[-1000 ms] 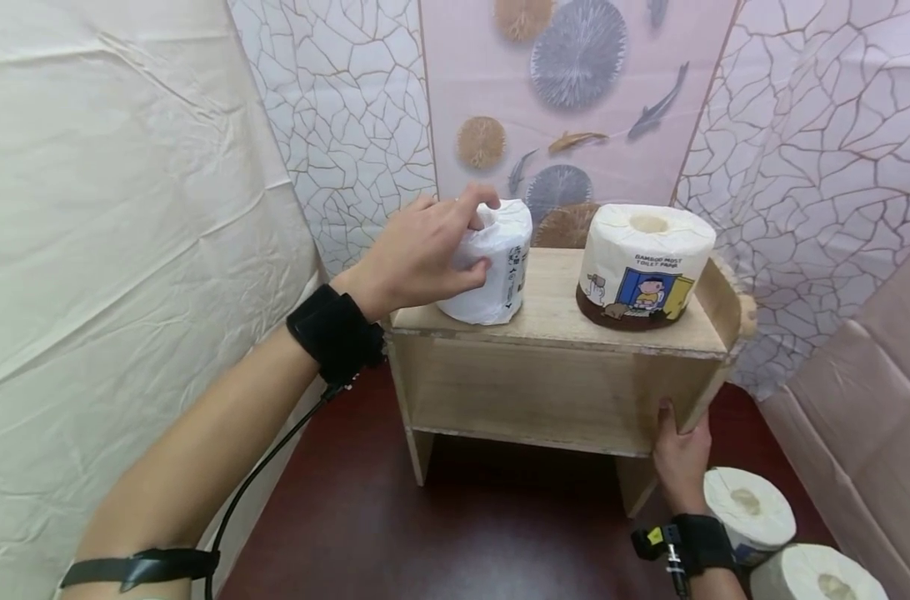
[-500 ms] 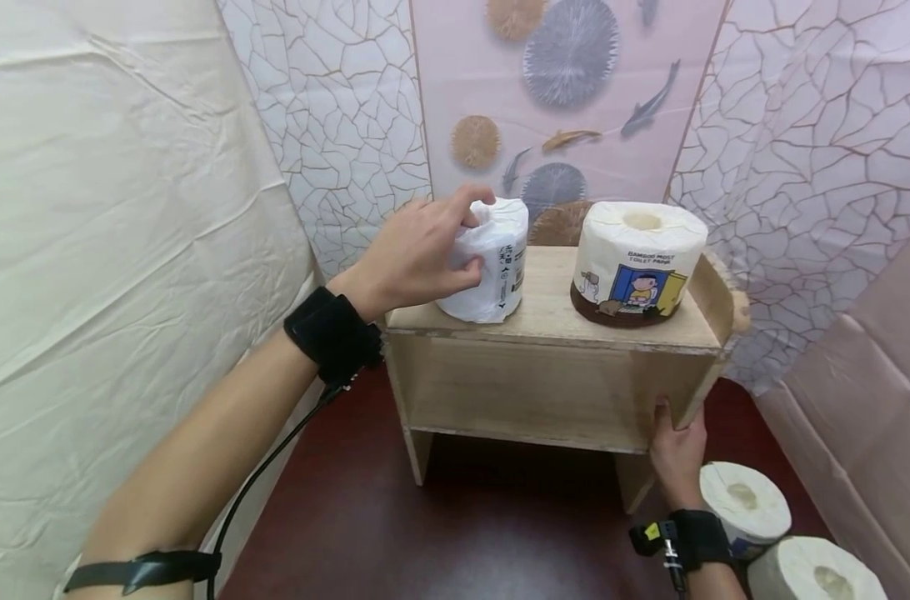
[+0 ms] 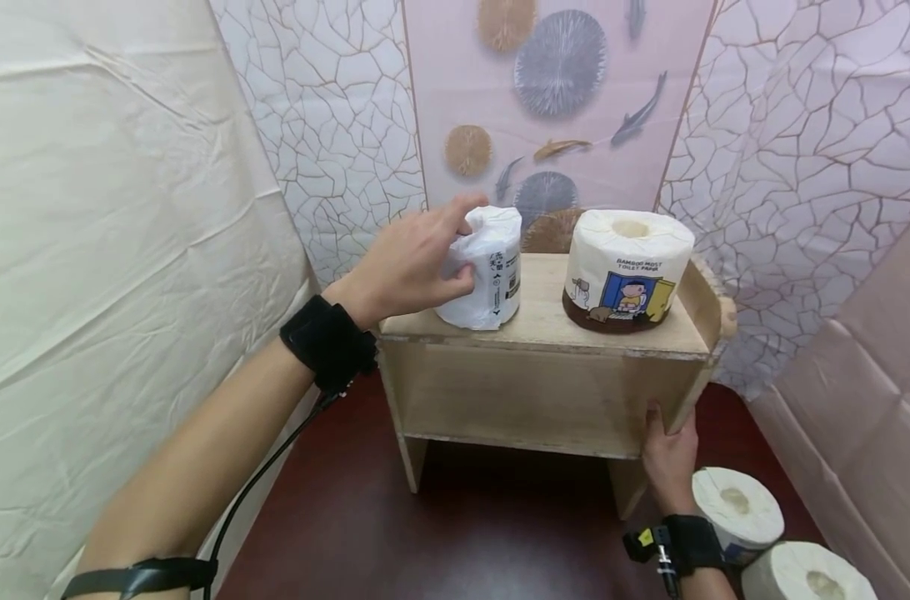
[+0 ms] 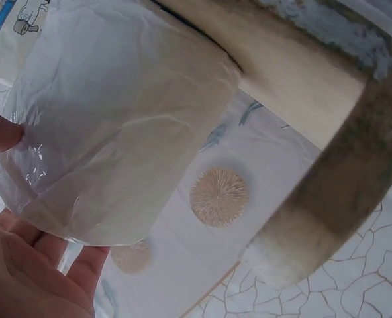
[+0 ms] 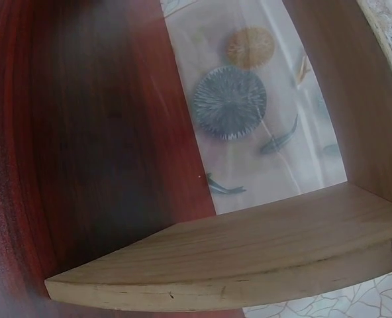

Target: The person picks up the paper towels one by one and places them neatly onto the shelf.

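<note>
Lowest at the right, a cream-white, paper-wrapped toilet roll (image 3: pixel 788 573) stands on the glossy dark-red table (image 3: pixel 455 533), cut off by the frame edge, and a second cream-white roll with a trace of blue print (image 3: pixel 742 510) stands just behind it. Beside them, the right hand (image 3: pixel 671 462), a black band (image 3: pixel 691 540) at its wrist, grips the right side panel of a small two-tier shelf of pale wood (image 3: pixel 530 400), thumb on the inner face; the other fingers are mostly hidden behind the panel. The shelf stands on the table.

On the left part of its top board, near the front edge, stands a white, plastic-wrapped roll with black lettering (image 3: pixel 497 279). The left hand (image 3: pixel 406 262) grasps it from the left, the thumb against its near side and the other fingers about its upper rim. Well apart to the right on the same board, a white toilet roll with a brown base and a cartoon picture (image 3: pixel 626 275) stands upright, hole uppermost. Beyond hangs a pink panel with fish and round discs (image 3: pixel 440 83).
</note>
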Demonstrator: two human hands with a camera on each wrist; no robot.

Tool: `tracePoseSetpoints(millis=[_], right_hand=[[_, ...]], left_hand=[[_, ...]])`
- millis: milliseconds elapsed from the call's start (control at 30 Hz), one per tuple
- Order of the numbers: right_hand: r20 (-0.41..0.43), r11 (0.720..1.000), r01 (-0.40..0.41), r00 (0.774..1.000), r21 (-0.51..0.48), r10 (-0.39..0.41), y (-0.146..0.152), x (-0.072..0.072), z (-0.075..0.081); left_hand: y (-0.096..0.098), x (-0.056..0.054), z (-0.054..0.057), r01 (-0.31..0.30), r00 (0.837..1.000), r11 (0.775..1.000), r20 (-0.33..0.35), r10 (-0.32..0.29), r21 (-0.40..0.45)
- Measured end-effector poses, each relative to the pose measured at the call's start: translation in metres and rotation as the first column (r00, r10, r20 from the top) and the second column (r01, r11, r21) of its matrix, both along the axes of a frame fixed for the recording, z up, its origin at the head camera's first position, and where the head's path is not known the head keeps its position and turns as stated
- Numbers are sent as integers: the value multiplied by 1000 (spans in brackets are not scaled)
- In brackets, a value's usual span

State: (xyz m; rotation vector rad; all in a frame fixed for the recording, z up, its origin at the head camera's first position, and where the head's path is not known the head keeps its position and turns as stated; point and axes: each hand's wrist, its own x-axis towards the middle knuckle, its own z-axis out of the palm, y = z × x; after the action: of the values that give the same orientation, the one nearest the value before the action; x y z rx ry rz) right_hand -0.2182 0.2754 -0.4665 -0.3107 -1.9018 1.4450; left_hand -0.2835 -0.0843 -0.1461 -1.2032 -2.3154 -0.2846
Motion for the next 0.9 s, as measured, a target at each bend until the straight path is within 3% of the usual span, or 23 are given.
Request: tracePoseSetpoints(millis=[567, 900], right_hand=[[5, 1000, 3, 1000, 2, -3, -1, 4, 1], [14, 1000, -7, 1000, 0, 7, -1, 3, -1]], left_hand=[[-5, -5, 6, 39, 994, 998, 102, -34, -44], [-9, -8, -2, 108, 992, 994, 71, -105, -35]])
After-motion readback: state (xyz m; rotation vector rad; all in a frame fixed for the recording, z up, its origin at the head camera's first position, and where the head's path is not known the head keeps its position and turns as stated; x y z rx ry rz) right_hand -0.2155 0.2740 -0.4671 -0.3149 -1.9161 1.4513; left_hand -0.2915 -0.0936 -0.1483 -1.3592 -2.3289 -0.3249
